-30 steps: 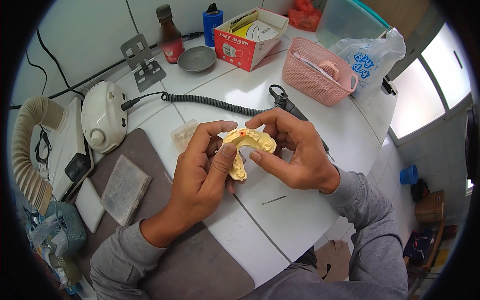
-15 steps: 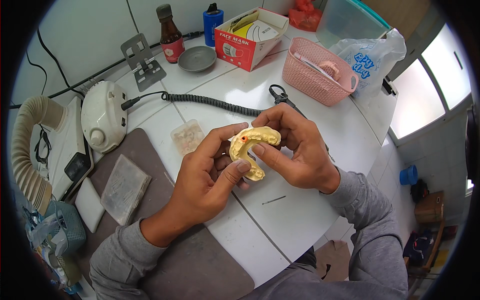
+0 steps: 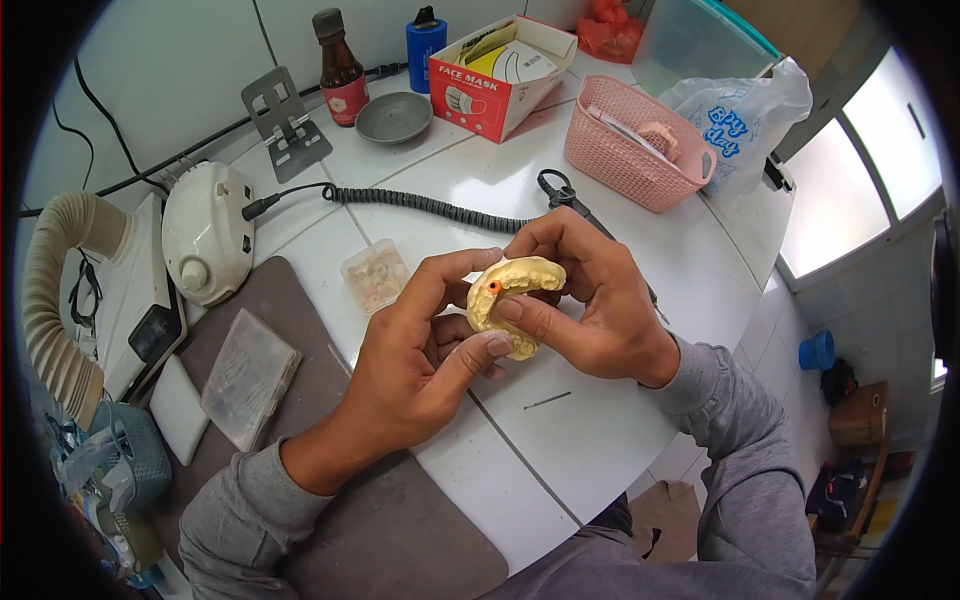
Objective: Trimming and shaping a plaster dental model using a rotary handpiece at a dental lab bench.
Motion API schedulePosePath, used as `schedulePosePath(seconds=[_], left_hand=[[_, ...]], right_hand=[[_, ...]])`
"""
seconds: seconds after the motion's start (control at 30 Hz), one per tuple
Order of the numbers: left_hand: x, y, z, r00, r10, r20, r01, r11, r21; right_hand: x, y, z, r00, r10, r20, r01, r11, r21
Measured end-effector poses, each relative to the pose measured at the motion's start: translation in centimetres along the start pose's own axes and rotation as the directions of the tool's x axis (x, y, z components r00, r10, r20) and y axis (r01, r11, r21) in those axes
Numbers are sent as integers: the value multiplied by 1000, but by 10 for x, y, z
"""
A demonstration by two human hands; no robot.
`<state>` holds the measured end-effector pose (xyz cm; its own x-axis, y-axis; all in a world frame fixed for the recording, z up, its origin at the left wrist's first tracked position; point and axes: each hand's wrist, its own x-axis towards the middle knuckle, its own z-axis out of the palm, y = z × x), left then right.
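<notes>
A pale yellow, horseshoe-shaped dental model (image 3: 532,271) is held up over the white tiled table between both hands. One orange ring with a dark centre (image 3: 494,287) marks a tooth position on its left side. My left hand (image 3: 420,350) grips the model's left and lower end, its thumb on the near edge. My right hand (image 3: 585,300) pinches the far right part, with the thumb inside the arch and the fingers behind. Below the hands a thin metal bur (image 3: 547,400) lies on the table. The fingers behind the model are partly hidden.
A coiled black cord (image 3: 430,205) runs from a white control box (image 3: 208,235) to a handpiece (image 3: 575,200) behind my right hand. Nearby are a small clear box (image 3: 374,274), a flat plastic case (image 3: 250,380) on a brown mat (image 3: 400,530), a pink basket (image 3: 630,165) and a mask box (image 3: 490,105).
The model has tilted and shifted slightly right, so more of its outer far rim shows. My right thumb reaches farther across the inside of the arch. Things on the table have stayed put.
</notes>
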<state>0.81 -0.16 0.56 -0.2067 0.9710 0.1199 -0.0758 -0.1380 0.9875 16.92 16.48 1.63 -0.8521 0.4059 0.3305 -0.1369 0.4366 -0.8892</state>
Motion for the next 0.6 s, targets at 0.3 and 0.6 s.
schedulePosePath(seconds=[0.3, 0.6], left_hand=[[1, 3, -3, 1000, 6, -10, -7, 999, -38], [2, 2, -4, 1000, 3, 5, -3, 997, -75]], right_hand=[[-1, -4, 0, 990, 138, 24, -139, 966, 219], [-1, 1, 3, 999, 41, 9, -42, 991, 126]])
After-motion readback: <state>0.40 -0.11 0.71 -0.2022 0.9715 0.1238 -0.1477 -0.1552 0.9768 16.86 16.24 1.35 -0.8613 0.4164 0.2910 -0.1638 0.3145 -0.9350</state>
